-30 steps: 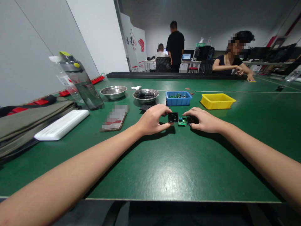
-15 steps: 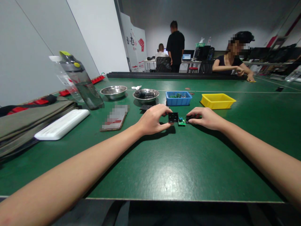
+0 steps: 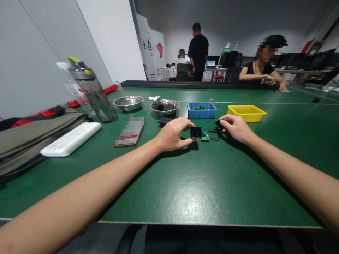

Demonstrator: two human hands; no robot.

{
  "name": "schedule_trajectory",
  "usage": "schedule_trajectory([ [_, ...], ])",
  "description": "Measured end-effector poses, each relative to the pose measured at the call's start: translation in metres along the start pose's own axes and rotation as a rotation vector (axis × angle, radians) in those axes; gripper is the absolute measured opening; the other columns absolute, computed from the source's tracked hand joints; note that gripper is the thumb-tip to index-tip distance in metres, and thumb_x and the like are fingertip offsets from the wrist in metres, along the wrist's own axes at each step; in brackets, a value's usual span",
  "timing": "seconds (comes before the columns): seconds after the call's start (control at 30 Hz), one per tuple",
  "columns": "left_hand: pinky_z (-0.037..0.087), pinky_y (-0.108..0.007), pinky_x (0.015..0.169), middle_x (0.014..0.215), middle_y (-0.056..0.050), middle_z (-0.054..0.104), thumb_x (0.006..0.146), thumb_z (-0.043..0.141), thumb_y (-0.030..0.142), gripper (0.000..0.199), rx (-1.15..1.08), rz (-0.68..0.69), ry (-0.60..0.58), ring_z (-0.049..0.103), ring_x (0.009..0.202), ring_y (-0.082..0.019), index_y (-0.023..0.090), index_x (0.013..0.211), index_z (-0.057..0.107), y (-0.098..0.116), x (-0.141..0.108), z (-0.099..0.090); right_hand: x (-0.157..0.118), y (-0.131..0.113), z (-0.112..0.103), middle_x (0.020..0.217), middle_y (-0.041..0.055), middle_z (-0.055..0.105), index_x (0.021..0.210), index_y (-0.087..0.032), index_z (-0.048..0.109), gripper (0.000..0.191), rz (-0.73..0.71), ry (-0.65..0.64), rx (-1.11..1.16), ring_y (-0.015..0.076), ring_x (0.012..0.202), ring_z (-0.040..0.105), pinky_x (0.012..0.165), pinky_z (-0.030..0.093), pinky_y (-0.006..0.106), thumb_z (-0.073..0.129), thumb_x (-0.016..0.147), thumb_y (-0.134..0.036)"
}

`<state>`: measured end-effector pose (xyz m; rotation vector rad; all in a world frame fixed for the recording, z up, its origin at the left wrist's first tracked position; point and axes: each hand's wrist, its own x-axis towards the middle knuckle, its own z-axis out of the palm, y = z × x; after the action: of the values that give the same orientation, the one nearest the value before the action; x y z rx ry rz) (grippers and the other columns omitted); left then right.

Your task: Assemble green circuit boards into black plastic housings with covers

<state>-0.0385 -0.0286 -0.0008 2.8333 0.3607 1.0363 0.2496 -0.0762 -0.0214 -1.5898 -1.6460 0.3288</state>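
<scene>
Between the thumb and fingers of my left hand (image 3: 176,134) is a black plastic housing (image 3: 196,132), its hollow side facing me. Just right of it a small green circuit board (image 3: 205,137) with a blue component lies on the table. Beside the board rests a thin black rectangular frame (image 3: 214,135). My right hand (image 3: 235,128) pinches a small flat black plate (image 3: 219,123) above the table, up and to the right of that frame. Another black part (image 3: 164,121) lies behind my left hand.
Along the back stand a steel bowl (image 3: 129,103), a second bowl (image 3: 164,112) of black parts, a blue bin (image 3: 201,114) of circuit boards and a yellow bin (image 3: 246,118). A phone (image 3: 129,132), white case (image 3: 71,139), bottle (image 3: 92,91) and bag are left. A person sits across the table.
My right hand has lifted away up and to the right with the black plate, uncovering the black frame on the table. My left hand keeps its hold on the housing.
</scene>
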Motion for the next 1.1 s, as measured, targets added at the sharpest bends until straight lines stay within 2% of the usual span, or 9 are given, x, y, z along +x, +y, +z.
schedule_trajectory([
  [0.23,0.053,-0.032,0.077,0.097,-0.008,0.067,0.085,0.067,0.028,0.026,0.008,-0.003,-0.009,0.061,0.085,-0.018,0.014,0.106,0.061,-0.001,-0.001,0.001,0.003,0.007,-0.005,0.081,0.0062,0.075,0.088,-0.017,0.075,0.017,-0.077,-0.033,-0.253,0.0209,0.074,0.067,0.073,0.051,0.033,0.064,0.081,-0.028],
  [0.43,0.052,-0.032,0.077,0.096,-0.008,0.067,0.085,0.067,0.029,0.026,0.008,-0.007,-0.019,0.061,0.085,-0.018,0.013,0.105,0.061,-0.001,0.000,0.001,0.005,0.010,-0.006,0.086,0.0069,0.074,0.088,-0.017,0.077,0.016,-0.111,-0.118,-0.304,0.0206,0.076,0.066,0.074,0.052,0.033,0.068,0.075,-0.021],
  [0.63,0.052,-0.034,0.079,0.101,-0.009,0.069,0.084,0.068,0.030,0.029,0.018,-0.079,-0.102,0.063,0.088,-0.020,0.014,0.108,0.061,-0.002,0.000,0.002,0.004,0.010,-0.008,0.086,0.0067,0.074,0.093,-0.017,0.076,0.018,-0.107,-0.105,-0.270,0.0216,0.078,0.067,0.075,0.052,0.034,0.066,0.078,-0.024],
  [0.77,0.052,-0.035,0.080,0.102,-0.008,0.069,0.083,0.069,0.032,0.031,0.037,-0.173,-0.190,0.064,0.089,-0.021,0.017,0.109,0.060,-0.002,0.000,0.004,0.004,0.009,-0.006,0.082,0.0059,0.074,0.096,-0.017,0.073,0.019,-0.054,-0.032,-0.141,0.0194,0.071,0.066,0.069,0.052,0.033,0.060,0.085,-0.028],
  [0.87,0.052,-0.036,0.078,0.099,-0.008,0.070,0.082,0.069,0.034,0.033,0.035,-0.252,-0.265,0.066,0.087,-0.022,0.017,0.109,0.060,-0.004,-0.001,0.005,0.005,0.007,-0.003,0.076,0.0045,0.072,0.091,-0.017,0.068,0.016,0.037,-0.031,0.102,0.0152,0.059,0.062,0.058,0.051,0.029,0.057,0.087,-0.028],
  [0.97,0.053,-0.037,0.079,0.099,-0.009,0.069,0.081,0.069,0.036,0.033,0.031,-0.300,-0.302,0.066,0.089,-0.024,0.016,0.106,0.060,-0.006,-0.002,0.007,0.004,0.001,0.000,0.077,0.0039,0.071,0.085,-0.018,0.065,0.016,0.089,-0.006,0.323,0.0143,0.059,0.063,0.059,0.055,0.029,0.067,0.081,-0.033],
  [1.1,0.053,-0.039,0.081,0.102,-0.010,0.069,0.080,0.068,0.035,0.033,0.056,-0.294,-0.300,0.066,0.092,-0.025,0.016,0.105,0.060,-0.007,-0.003,0.008,-0.003,-0.012,0.007,0.081,0.0040,0.072,0.083,-0.020,0.064,0.032,0.116,0.026,0.503,0.0167,0.068,0.067,0.066,0.061,0.034,0.081,0.067,-0.041],
])
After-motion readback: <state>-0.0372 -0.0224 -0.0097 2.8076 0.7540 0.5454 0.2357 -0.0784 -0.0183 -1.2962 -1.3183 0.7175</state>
